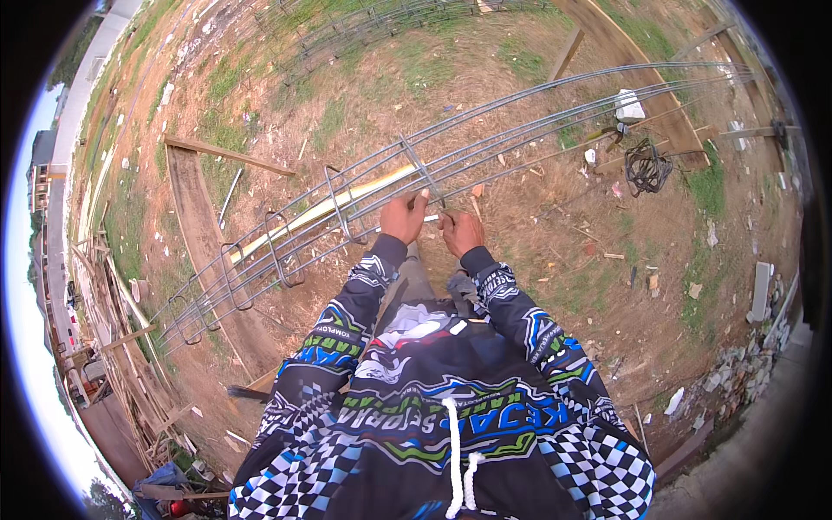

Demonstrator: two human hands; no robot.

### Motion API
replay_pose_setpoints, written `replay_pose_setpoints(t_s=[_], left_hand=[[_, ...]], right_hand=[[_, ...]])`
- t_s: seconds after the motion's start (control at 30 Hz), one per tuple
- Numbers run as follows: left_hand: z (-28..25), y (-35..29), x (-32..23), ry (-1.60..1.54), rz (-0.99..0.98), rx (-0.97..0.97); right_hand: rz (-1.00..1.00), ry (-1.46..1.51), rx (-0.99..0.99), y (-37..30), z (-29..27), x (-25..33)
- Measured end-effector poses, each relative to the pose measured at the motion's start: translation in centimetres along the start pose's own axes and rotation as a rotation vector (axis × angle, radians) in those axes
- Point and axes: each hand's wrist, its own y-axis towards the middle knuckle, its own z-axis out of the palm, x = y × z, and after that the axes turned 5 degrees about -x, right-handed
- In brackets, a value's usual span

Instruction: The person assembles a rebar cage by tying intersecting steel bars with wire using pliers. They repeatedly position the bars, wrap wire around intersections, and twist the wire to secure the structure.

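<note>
From my end I see one long steel cage (342, 204) lying on a slant across the view, and I count five stirrups along it, though the left end is bent and crowded by the lens, so I may be miscounting there. Both hands are at its near side, around the middle: the left hand (405, 217) is at the near bars with its fingers curled, and I cannot tell whether they grip steel. The right hand (461, 234) is beside it, just off the cage, thumb and forefinger drawn together; what it pinches I cannot make out. One short white piece (431, 218) shows between the two.

Two broad boards cross the cage's line: a left board (195, 212) under its left part and a right board (607, 39) under its right part. One pale strip (373, 185) runs lengthwise among the bars, left of the hands. On the near side, toward the cage's right end, I find one white block (629, 106), one tool with a yellow handle (605, 133) and one tangle of dark wire (648, 166). Beyond the cage lies more steel framework (373, 30); past its left end, a timber pile (121, 325).
</note>
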Motion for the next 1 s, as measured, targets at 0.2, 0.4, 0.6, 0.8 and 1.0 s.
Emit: replay_pose_setpoints(t_s=[0.2,0.4,0.6,0.8,1.0], left_hand=[[1.6,0.1,0.8,-0.262,0.018,-0.073],[1.8,-1.7,1.3,-0.187,0.658,-0.272],[0.5,1.7,-0.2,0.052,0.025,0.177],[1.7,3.2,0.3,-0.276,-0.061,0.251],[2.4,3.1,1.3,-0.328,-0.094,0.274]], right_hand=[[0.049,0.161,-0.151,-0.4,1.6,0.2],[0.148,0.433,-0.087,-0.7,1.1,0.7],[0.240,0.623,-0.110,-1.1,1.9,0.9],[0.231,0.633,-0.096,-1.4,1.5,1.2],[0.277,0.658,-0.101,-1.8,1.2,0.9]])
